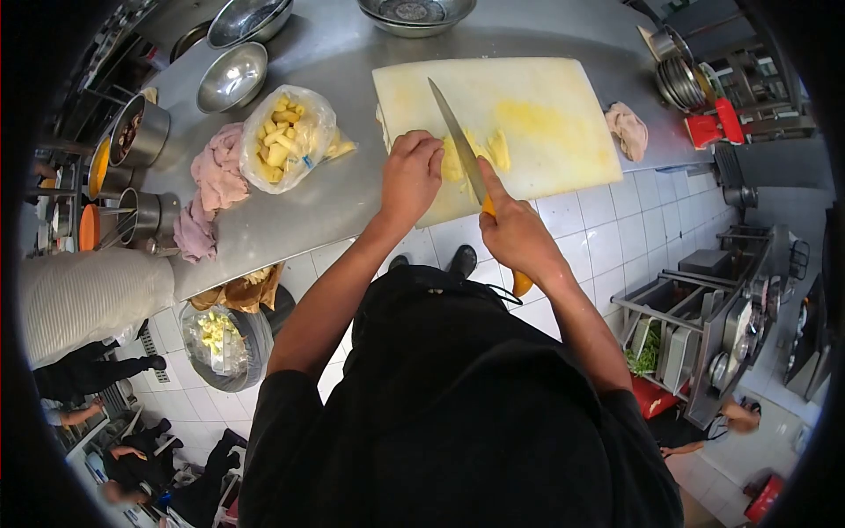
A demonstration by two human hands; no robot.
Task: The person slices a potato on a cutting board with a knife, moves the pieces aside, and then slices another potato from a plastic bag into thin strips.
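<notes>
My right hand (518, 236) grips a kitchen knife (464, 145) by its yellow handle, the index finger stretched along the blade. The long blade slants across a white cutting board (554, 97), pointing away from me. Left of the blade, my left hand (412, 176) is closed with its fingers curled at the board's edge; whatever they hold is hidden. Thin yellow slices (456, 160) lie by the blade, more (499, 150) just right of it. A clear plastic bag (312, 110) of peeled yellow chunks (280, 141), perhaps ginger, stands open to the left.
Pink cloths (220, 167) lie beside the bag, another cloth (627, 132) right of the board. Metal bowls (232, 77) stand on the steel table (343, 40). A lined bin (251, 352) is below left. Other people (145, 466) are at lower left, a wheeled rack (704, 308) at right.
</notes>
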